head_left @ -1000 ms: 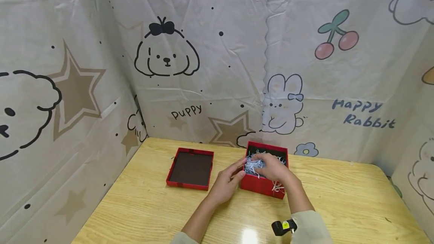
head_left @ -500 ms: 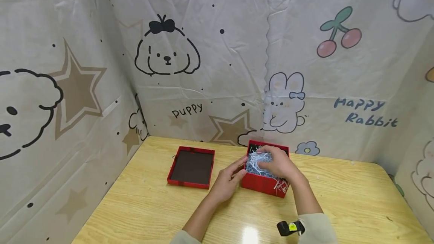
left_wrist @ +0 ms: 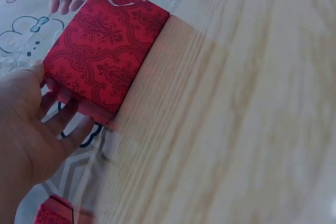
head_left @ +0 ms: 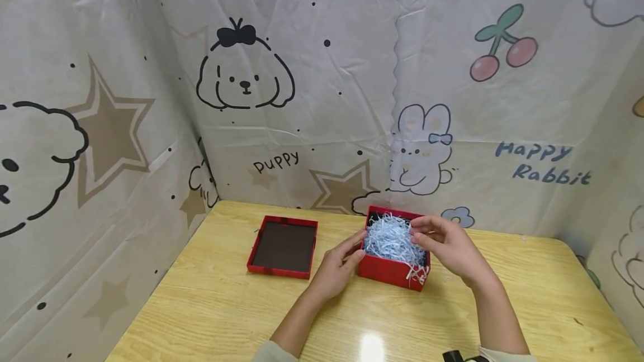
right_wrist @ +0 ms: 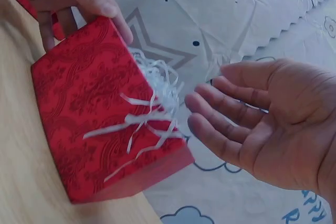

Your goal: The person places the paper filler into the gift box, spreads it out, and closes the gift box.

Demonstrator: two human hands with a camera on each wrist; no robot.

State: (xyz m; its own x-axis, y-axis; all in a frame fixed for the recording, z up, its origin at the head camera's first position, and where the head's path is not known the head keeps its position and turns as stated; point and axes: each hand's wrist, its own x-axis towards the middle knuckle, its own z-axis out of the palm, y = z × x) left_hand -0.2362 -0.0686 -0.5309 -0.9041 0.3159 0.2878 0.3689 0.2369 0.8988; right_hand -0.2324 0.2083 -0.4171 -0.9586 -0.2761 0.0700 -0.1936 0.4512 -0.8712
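Note:
A red patterned box (head_left: 387,271), its top uncovered, stands on the table and is filled with light-blue shredded paper (head_left: 392,239). Several strands (right_wrist: 152,129) hang over its front near the right corner. My left hand (head_left: 332,274) rests against the left side of the box, fingers only slightly bent, as the left wrist view also shows. Beside the box's right rim hovers my right hand (head_left: 450,246), palm turned toward the paper. Its fingers (right_wrist: 226,103) are loosely bent with nothing between them, apart from the box in the right wrist view.
The red lid (head_left: 282,247), dark inside, lies upturned to the left of the box. A wooden table (head_left: 216,306) carries both. Behind stands a printed cloth (head_left: 327,99) with cartoon animals, close to the box's back.
My right hand has lifted out of the box and moved right, past its rim, which uncovers the shredded paper. The left hand keeps its place on the box.

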